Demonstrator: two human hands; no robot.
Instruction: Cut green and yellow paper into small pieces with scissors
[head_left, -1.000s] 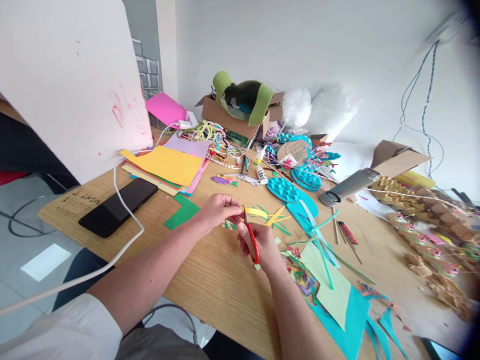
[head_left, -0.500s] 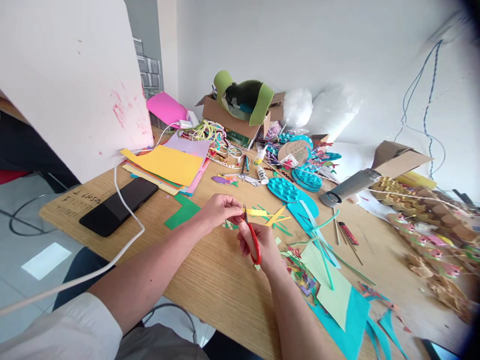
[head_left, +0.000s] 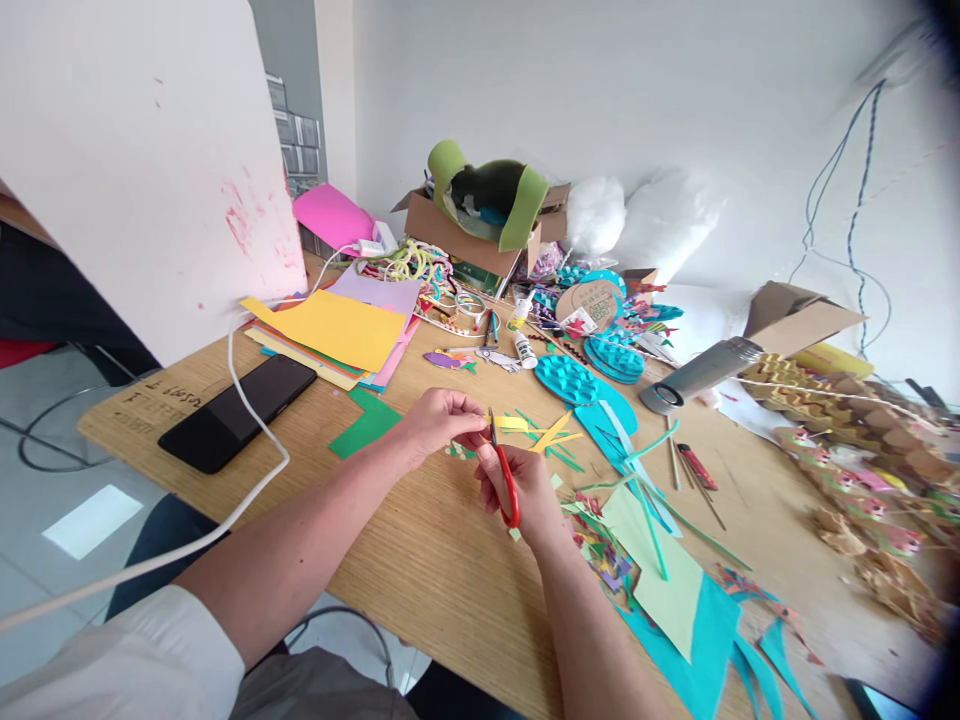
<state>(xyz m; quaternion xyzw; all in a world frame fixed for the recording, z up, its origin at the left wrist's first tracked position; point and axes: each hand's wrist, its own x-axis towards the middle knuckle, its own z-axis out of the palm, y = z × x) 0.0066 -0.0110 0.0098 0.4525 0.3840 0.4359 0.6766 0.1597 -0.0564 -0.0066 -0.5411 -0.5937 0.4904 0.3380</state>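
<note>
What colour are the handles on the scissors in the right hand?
Red; the scissors show best in the head view.

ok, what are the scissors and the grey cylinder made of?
Scissors: handles likely smooth plastic, going by their even, slightly shiny red; blades probably metal, thin and dark grey.
Grey cylinder: looks like metal, satin finish, from its streaky sheen; could be a coating.

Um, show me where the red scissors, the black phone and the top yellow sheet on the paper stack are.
Red scissors (head_left: 512, 500), head view, on the handle loop.
Black phone (head_left: 238, 412), head view, on the screen.
Yellow sheet (head_left: 341, 328), head view, middle of its face.
</note>
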